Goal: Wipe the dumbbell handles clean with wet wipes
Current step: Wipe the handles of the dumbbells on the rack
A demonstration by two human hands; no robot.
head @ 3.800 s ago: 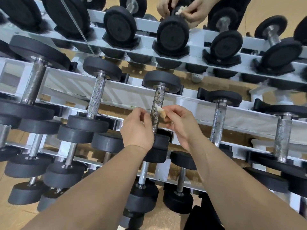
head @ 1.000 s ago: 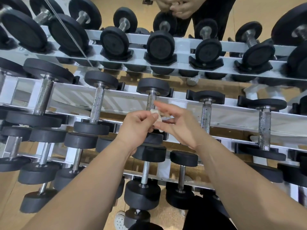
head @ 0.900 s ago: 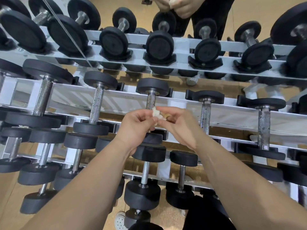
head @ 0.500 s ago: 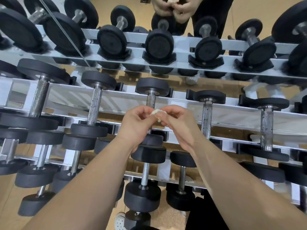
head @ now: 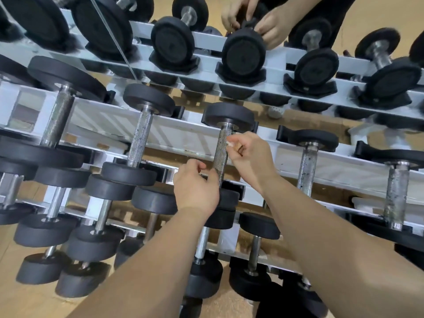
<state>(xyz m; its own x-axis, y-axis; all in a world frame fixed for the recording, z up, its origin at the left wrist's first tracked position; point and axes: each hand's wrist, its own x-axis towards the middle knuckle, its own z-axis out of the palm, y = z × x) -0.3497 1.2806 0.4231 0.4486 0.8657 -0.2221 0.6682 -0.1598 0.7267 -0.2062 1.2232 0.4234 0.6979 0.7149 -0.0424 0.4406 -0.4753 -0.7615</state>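
My hands have parted since a moment ago. The left hand (head: 197, 189) has dropped below the wet wipe (head: 230, 142), which my right hand (head: 251, 157) now pinches alone at its fingertips, right beside the upper end of the dumbbell handle (head: 220, 154). I judge wiping can start. The left hand's fingers are curled next to the handle, but I cannot tell if they grip it. The handle runs between both hands and is knurled steel with dark speckles.
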